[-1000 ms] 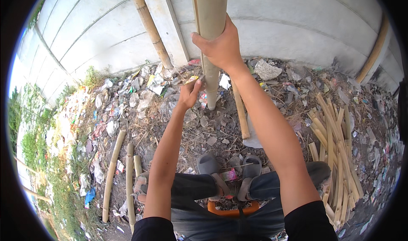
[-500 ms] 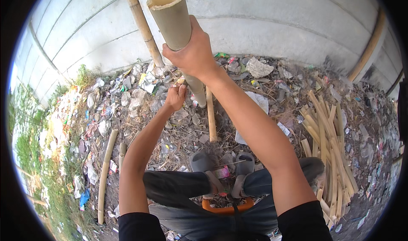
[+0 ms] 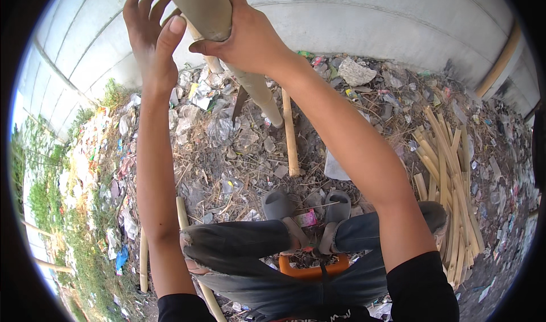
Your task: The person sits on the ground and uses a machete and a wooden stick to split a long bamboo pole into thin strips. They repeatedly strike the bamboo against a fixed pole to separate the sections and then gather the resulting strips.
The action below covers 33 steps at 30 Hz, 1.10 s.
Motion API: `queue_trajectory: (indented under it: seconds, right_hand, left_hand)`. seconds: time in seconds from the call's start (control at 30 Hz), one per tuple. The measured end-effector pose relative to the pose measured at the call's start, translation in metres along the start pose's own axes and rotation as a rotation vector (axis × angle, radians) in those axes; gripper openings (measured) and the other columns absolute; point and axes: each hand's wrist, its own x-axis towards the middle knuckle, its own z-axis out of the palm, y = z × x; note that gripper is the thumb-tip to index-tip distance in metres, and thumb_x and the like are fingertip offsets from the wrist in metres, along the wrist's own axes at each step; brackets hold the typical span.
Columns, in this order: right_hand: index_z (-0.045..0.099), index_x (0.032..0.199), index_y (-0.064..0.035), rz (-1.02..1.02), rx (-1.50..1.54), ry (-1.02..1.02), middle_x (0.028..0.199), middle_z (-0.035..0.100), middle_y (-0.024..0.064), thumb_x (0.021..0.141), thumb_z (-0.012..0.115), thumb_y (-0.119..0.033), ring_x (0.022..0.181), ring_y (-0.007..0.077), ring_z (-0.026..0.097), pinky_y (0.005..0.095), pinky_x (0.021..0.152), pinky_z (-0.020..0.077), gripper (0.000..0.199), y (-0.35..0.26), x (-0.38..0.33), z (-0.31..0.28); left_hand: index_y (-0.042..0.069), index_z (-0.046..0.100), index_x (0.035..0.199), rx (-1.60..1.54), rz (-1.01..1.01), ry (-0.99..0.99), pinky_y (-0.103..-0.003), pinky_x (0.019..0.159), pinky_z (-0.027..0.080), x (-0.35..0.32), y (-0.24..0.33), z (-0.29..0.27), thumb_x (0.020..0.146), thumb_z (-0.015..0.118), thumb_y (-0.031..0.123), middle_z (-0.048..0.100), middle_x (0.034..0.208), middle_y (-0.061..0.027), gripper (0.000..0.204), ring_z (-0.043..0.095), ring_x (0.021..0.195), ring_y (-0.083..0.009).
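A thick greenish-grey bamboo pole (image 3: 203, 8) stands tilted in front of me, its top cut off by the upper edge of the view and its lower end near the littered ground. My right hand (image 3: 250, 38) is wrapped round its upper part. Beside the top of the pole, on its left, my left hand (image 3: 153, 46) is raised with fingers spread, holding nothing; whether the fingertips touch the bamboo I cannot tell. A dark, flat, blade-like piece (image 3: 239, 103) shows beside the pole's lower part, its upper end hidden. A thinner bamboo stick (image 3: 290, 137) lies just right of it.
Split bamboo strips (image 3: 449, 197) lie heaped at the right. A grey wall (image 3: 364, 23) with bamboo poles against it runs across the back. Litter and a rock (image 3: 356, 72) cover the ground. An orange seat-like thing (image 3: 313, 272) shows between my legs; more bamboo (image 3: 144, 262) lies left.
My left hand has left the pole's lower part, risen to its top and opened. The right hand and pole have shifted up and left in view. The dark blade-like piece now shows.
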Motion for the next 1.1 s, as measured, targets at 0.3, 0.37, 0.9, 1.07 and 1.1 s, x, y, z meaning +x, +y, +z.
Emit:
queue_trajectory:
  seconds: [0.3,0.37,0.9,1.07,1.1]
  right_hand:
    - [0.054,0.124,-0.0003,0.809,0.016,0.322,0.118,0.062,0.0171,0.08,0.078,-0.019,0.109,0.0274,0.062,0.0379,0.091,0.0519,0.053,0.191,-0.215,0.065]
    - [0.053,0.128,0.0032,0.969,-0.176,0.052,0.121,0.06,0.0262,0.077,0.082,-0.026,0.116,0.0378,0.058,0.0462,0.097,0.0493,0.066,0.238,-0.297,0.089]
    - [0.054,0.115,0.0064,1.492,-0.054,-0.166,0.097,0.07,0.023,0.08,0.076,-0.023,0.085,0.0348,0.073,0.047,0.073,0.06,0.051,0.284,-0.372,0.14]
    - [0.062,0.105,0.0027,1.634,0.45,-0.114,0.071,0.059,0.0061,0.086,0.073,-0.021,0.052,0.0188,0.06,0.0364,0.044,0.0511,0.032,0.142,-0.358,0.018]
    - [0.061,0.105,0.0021,1.62,0.422,-0.157,0.072,0.059,0.0062,0.088,0.073,-0.02,0.053,0.0185,0.061,0.0362,0.045,0.0517,0.031,0.101,-0.353,-0.004]
  left_hand:
    - [-0.003,0.039,0.142,0.181,-0.055,0.342,-0.037,0.089,0.059,0.061,-0.072,-0.044,0.087,0.073,0.003,0.071,0.116,-0.0181,0.065,0.073,0.099,-0.0299]
    - [-0.003,0.04,0.142,0.213,-0.043,0.426,-0.038,0.09,0.059,0.071,-0.097,-0.043,0.087,0.073,0.005,0.07,0.116,-0.0183,0.065,0.072,0.1,-0.0299]
    - [-0.001,0.046,0.139,0.311,-0.02,0.464,-0.04,0.092,0.055,0.111,-0.149,-0.014,0.084,0.074,0.018,0.067,0.117,-0.0201,0.064,0.066,0.107,-0.0293]
    - [0.0,0.048,0.138,0.356,-0.051,0.441,-0.041,0.093,0.054,0.099,-0.138,-0.023,0.084,0.075,0.022,0.066,0.118,-0.0207,0.064,0.064,0.108,-0.0292]
    - [0.0,0.047,0.139,0.36,-0.08,0.441,-0.041,0.093,0.054,0.098,-0.136,-0.014,0.083,0.075,0.022,0.066,0.118,-0.0211,0.066,0.064,0.109,-0.0296]
